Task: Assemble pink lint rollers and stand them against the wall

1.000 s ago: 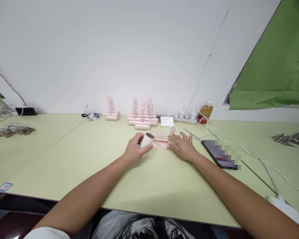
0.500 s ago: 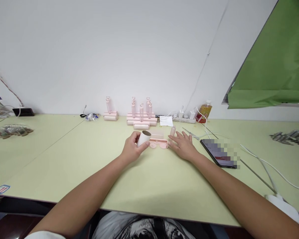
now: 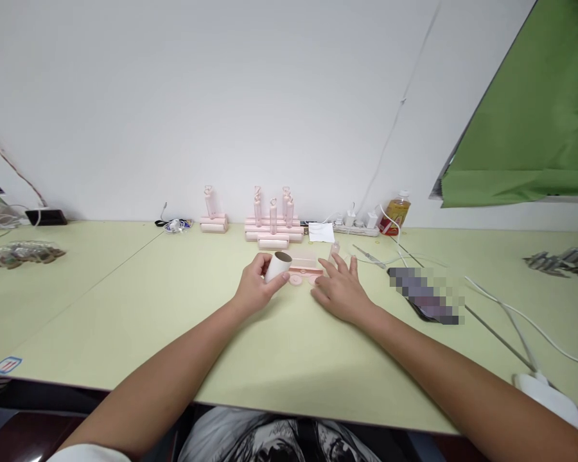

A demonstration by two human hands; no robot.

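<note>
My left hand (image 3: 256, 286) is closed around a white sticky-paper roll (image 3: 277, 267), tilted so that its brown hollow core faces up. Fingers apart, my right hand (image 3: 341, 290) reaches over a small pink disc (image 3: 314, 280) that it partly hides; whether a fingertip touches the disc I cannot tell. Another pink disc (image 3: 295, 280) lies flat between the hands. Behind the discs are a pink lint-roller frame piece (image 3: 306, 271) and a clear cover (image 3: 304, 260). A pale pink handle (image 3: 335, 249) stands just beyond my right fingers.
Several assembled pink lint rollers (image 3: 273, 235) stand by the wall, with one more (image 3: 214, 223) to their left. A phone (image 3: 424, 295) lies right of my right hand. Farther back are a pen-like tool (image 3: 368, 256), a power strip (image 3: 356, 230) and a drink bottle (image 3: 395, 213).
My right hand has moved a little left and nearer to me, from beside the handle to over the right disc. My left hand keeps the roll in place.
</note>
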